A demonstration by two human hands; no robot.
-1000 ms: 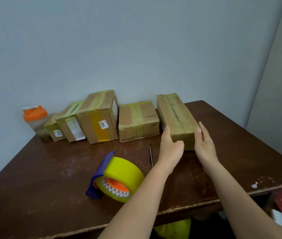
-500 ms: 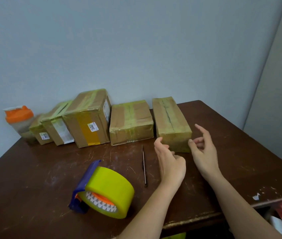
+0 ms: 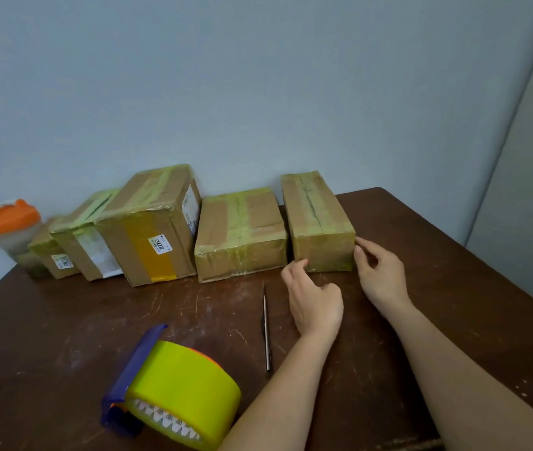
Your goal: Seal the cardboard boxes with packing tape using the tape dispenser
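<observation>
Writing: the tall box [image 3: 153, 224] bears a small white sticker on its front that seems to read "20012"; a white printed label on its right side is too small to read; the smallest box [image 3: 52, 255] has a white sticker with digits I cannot make out
Boxes: five brown cardboard boxes stand in a row along the wall at the back of the table [image 3: 454, 304], each crossed by glossy yellow-green tape
Rightmost box [image 3: 319, 222]: long and narrow, end face toward the camera, a taped seam with a dark crack along its top; just beside the flat box [image 3: 242, 232] to its left
Second box from left [image 3: 86, 236]: a white patch on its front face
Tape dispenser [image 3: 167, 385]: lies on its side at the near edge of the table, well apart from the boxes; blue frame, fat roll of yellow-green tape, orange core with a white zigzag pattern
Left hand [image 3: 315, 297]: fingers curled, holding nothing, thumb tip at the lower left corner of the rightmost box
Right hand [image 3: 380, 275]: fingers loosely bent, fingertips touching the box's near right edge, nothing gripped
Pen [image 3: 266, 330]: thin, dark, lies on the table between dispenser and left hand
Bottle [image 3: 14, 236]: clear, orange lid, far left by the wall
</observation>
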